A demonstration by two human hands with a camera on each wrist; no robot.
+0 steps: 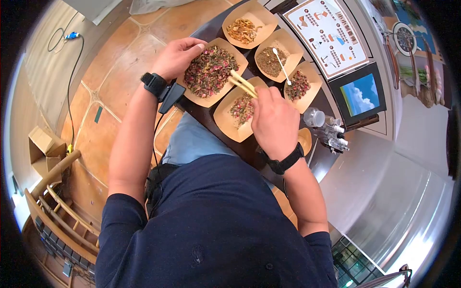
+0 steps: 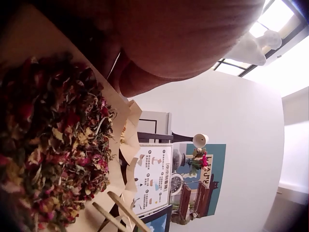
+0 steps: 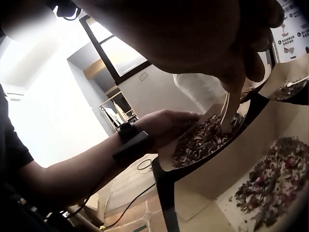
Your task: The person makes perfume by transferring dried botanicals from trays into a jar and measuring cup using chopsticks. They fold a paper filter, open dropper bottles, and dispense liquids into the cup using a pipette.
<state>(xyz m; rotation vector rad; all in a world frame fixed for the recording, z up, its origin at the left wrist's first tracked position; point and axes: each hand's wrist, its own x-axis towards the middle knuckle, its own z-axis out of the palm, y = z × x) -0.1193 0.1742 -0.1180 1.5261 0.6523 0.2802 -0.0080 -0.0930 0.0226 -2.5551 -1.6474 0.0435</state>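
In the head view my left hand [image 1: 178,56] grips the rim of a large paper tray [image 1: 204,102] heaped with dried petals and leaves [image 1: 210,72]. Thumb and fingers lie at the tray's outer left edge. My right hand [image 1: 276,120] pinches a pair of wooden tongs [image 1: 245,85]. Their tips reach the right side of the petal heap, slightly apart, as the left wrist view also shows. Below the tongs sits a second paper tray [image 1: 225,126] with a smaller petal mix [image 1: 242,109], partly covered by the right hand.
Behind stand paper trays of orange-brown shreds [image 1: 242,31], brown bits [image 1: 271,62] and pink buds [image 1: 297,85]. A white spoon [image 1: 282,67] lies across two of them. To the right are clear bottles [image 1: 331,129], a small screen [image 1: 360,96] and an instruction sheet [image 1: 329,36].
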